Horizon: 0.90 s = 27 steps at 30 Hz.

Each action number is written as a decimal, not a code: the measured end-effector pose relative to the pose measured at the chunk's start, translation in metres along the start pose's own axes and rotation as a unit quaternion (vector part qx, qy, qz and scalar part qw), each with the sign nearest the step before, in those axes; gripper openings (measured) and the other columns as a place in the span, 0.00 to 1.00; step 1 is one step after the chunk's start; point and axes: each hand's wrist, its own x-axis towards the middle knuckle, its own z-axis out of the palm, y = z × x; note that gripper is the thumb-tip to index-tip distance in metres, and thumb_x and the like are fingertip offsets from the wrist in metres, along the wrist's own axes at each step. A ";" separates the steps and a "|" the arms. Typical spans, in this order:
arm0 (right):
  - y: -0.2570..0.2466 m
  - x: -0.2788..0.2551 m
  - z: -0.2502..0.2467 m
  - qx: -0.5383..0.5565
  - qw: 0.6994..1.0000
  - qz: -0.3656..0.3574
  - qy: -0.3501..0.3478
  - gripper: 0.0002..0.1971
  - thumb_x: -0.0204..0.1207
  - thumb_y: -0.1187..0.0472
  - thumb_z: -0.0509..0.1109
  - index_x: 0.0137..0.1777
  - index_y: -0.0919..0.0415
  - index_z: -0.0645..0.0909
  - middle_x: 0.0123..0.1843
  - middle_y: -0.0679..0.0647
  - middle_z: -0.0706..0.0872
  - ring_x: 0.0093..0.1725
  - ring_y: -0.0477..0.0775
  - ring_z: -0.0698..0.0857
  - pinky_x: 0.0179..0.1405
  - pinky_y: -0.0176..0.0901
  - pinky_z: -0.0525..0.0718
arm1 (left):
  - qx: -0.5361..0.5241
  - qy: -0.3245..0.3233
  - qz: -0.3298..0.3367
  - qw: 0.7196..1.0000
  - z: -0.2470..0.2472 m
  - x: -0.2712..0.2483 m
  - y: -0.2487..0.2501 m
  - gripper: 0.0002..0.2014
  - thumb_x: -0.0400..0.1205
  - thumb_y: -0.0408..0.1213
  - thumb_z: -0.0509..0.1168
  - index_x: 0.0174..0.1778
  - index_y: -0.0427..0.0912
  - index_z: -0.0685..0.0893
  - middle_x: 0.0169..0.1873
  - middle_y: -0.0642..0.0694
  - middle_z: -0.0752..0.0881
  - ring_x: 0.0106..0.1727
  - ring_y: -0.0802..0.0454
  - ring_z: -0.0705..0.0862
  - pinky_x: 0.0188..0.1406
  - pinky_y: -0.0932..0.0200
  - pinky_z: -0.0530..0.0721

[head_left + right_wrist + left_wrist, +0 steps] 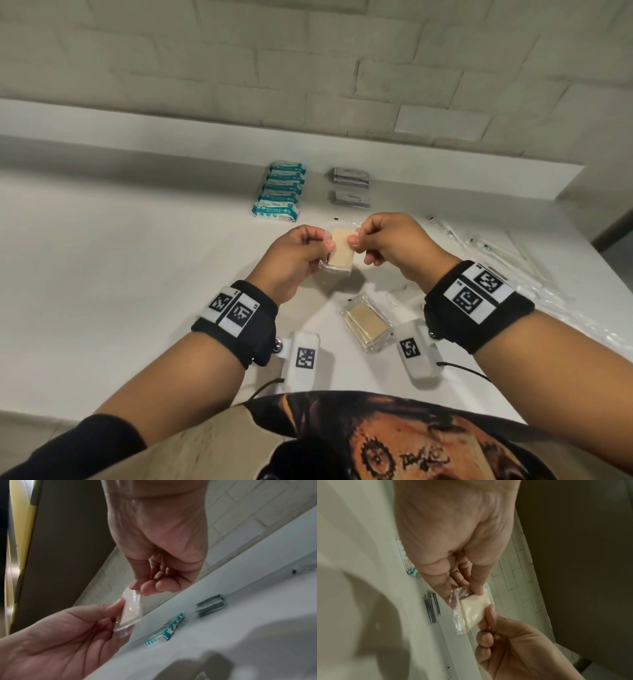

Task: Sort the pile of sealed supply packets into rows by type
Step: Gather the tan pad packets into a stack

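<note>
Item: clear beige-pad packet (340, 253), pinched by both hands, left (297, 257) and right (394, 246), above surface (137, 274); step: likely separating/ID'ing type; next: start new row beside teal row (280, 192) & grey row (351, 186).

Teal-and-white packets (280, 192) sit beside silver-grey packets (351, 186) on the white desk (137, 260); beige pads fill clear packets (368, 322); black wristbands (239, 322) carry black-and-white square codes.
</note>
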 end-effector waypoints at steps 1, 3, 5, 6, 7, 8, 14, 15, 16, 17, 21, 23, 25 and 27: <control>-0.001 -0.002 -0.001 0.008 1.000 -0.007 0.009 0.08 0.72 0.67 0.76 0.36 0.62 0.80 0.29 0.54 0.86 0.23 0.48 0.81 0.24 0.38 0.78 | -0.003 -0.006 -0.006 1.000 0.000 -0.001 0.000 0.06 0.81 0.26 0.66 0.43 0.40 0.80 0.32 0.44 0.83 0.32 0.52 0.81 0.41 0.58 0.83; -0.002 -0.004 -0.005 0.053 0.998 -0.015 0.015 0.08 0.74 0.67 0.75 0.37 0.63 0.79 0.31 0.57 0.86 0.24 0.49 0.84 0.24 0.38 0.81 | -0.016 -0.018 -0.027 0.999 0.001 -0.003 0.000 0.05 0.81 0.27 0.66 0.44 0.41 0.79 0.34 0.44 0.86 0.35 0.51 0.86 0.45 0.55 0.86; -0.003 -0.008 -0.010 0.100 0.995 0.006 -0.011 0.06 0.75 0.67 0.73 0.40 0.64 0.78 0.35 0.59 0.87 0.27 0.53 0.86 0.27 0.41 0.82 | -0.021 -0.014 -0.027 0.999 0.002 -0.005 -0.001 0.06 0.80 0.27 0.67 0.45 0.42 0.79 0.36 0.44 0.88 0.36 0.52 0.87 0.44 0.56 0.87; -0.003 -0.010 -0.012 0.082 0.996 0.020 -0.036 0.04 0.75 0.68 0.73 0.43 0.64 0.79 0.37 0.60 0.88 0.30 0.54 0.86 0.29 0.42 0.83 | -0.017 -0.004 -0.014 1.000 0.002 -0.005 0.000 0.06 0.80 0.27 0.67 0.45 0.42 0.79 0.35 0.44 0.87 0.36 0.52 0.86 0.43 0.56 0.86; -0.003 -0.012 -0.013 0.020 0.998 0.030 -0.057 0.05 0.74 0.68 0.73 0.46 0.64 0.80 0.39 0.60 0.88 0.33 0.55 0.87 0.33 0.43 0.83 | -0.005 0.007 0.003 1.000 0.001 -0.006 0.002 0.05 0.81 0.27 0.67 0.45 0.42 0.80 0.35 0.45 0.86 0.36 0.53 0.85 0.43 0.57 0.84; -0.001 -0.012 -0.014 -0.061 0.996 0.029 -0.065 0.07 0.72 0.67 0.75 0.48 0.62 0.81 0.41 0.58 0.88 0.36 0.54 0.86 0.35 0.44 0.83 | 0.016 0.019 0.019 1.000 0.000 -0.006 0.004 0.05 0.80 0.28 0.68 0.45 0.42 0.81 0.35 0.46 0.85 0.36 0.53 0.83 0.42 0.58 0.83; -0.007 -0.016 -0.009 -0.089 0.994 -0.058 -0.012 0.14 0.69 0.66 0.79 0.54 0.57 0.85 0.40 0.48 0.85 0.34 0.44 0.83 0.40 0.37 0.81 | 0.234 0.002 0.088 0.968 0.008 -0.008 0.020 0.06 0.80 0.33 0.69 0.40 0.48 0.83 0.35 0.51 0.85 0.37 0.57 0.82 0.34 0.63 0.79; -0.009 -0.017 -0.009 -0.082 0.994 -0.067 -0.007 0.08 0.70 0.67 0.78 0.49 0.60 0.87 0.37 0.50 0.86 0.32 0.45 0.83 0.39 0.38 0.82 | 0.252 0.000 0.099 0.963 0.011 -0.007 0.021 0.06 0.80 0.33 0.69 0.40 0.48 0.82 0.35 0.50 0.85 0.37 0.57 0.82 0.34 0.63 0.79; -0.010 -0.018 -0.009 -0.079 0.994 -0.072 0.005 0.04 0.71 0.68 0.77 0.43 0.61 0.87 0.34 0.52 0.86 0.31 0.45 0.83 0.37 0.37 0.82 | 0.255 0.001 0.105 0.961 0.013 -0.007 0.022 0.05 0.80 0.32 0.69 0.41 0.47 0.82 0.35 0.49 0.85 0.37 0.56 0.82 0.33 0.63 0.81; -0.011 -0.018 -0.011 -0.080 0.994 -0.075 0.019 0.05 0.71 0.69 0.77 0.39 0.60 0.85 0.32 0.52 0.85 0.28 0.44 0.82 0.34 0.36 0.82 | 0.246 0.002 0.105 0.963 0.015 -0.007 0.022 0.05 0.80 0.32 0.70 0.43 0.46 0.82 0.36 0.47 0.85 0.37 0.55 0.83 0.34 0.63 0.82; -0.005 -0.016 -0.018 -0.050 0.996 -0.074 0.022 0.06 0.71 0.69 0.77 0.40 0.59 0.83 0.32 0.51 0.84 0.27 0.42 0.81 0.30 0.35 0.80 | 0.278 0.026 0.106 0.954 0.017 -0.009 0.022 0.04 0.77 0.32 0.72 0.42 0.44 0.85 0.35 0.48 0.86 0.34 0.58 0.82 0.34 0.66 0.83; -0.001 -0.018 -0.023 -0.058 0.995 -0.076 0.023 0.07 0.72 0.65 0.77 0.47 0.58 0.83 0.37 0.50 0.86 0.32 0.44 0.83 0.35 0.36 0.80 | 0.317 0.032 0.104 0.942 0.015 -0.012 0.025 0.04 0.77 0.33 0.73 0.39 0.45 0.85 0.32 0.52 0.85 0.32 0.62 0.80 0.33 0.68 0.80; 0.005 -0.020 -0.029 -0.046 0.995 -0.076 0.044 0.05 0.74 0.61 0.75 0.49 0.57 0.84 0.39 0.50 0.87 0.34 0.44 0.84 0.35 0.34 0.80 | 0.271 -0.021 0.063 0.960 0.014 -0.017 0.029 0.05 0.80 0.33 0.70 0.39 0.44 0.84 0.31 0.52 0.84 0.33 0.60 0.80 0.35 0.66 0.80; 0.010 -0.026 -0.034 -0.034 0.996 -0.059 0.056 0.01 0.77 0.60 0.72 0.45 0.56 0.84 0.39 0.50 0.87 0.35 0.45 0.85 0.38 0.38 0.82 | 0.315 -0.049 0.038 0.947 0.013 -0.019 0.029 0.04 0.82 0.34 0.66 0.41 0.42 0.82 0.34 0.50 0.84 0.36 0.57 0.80 0.37 0.63 0.81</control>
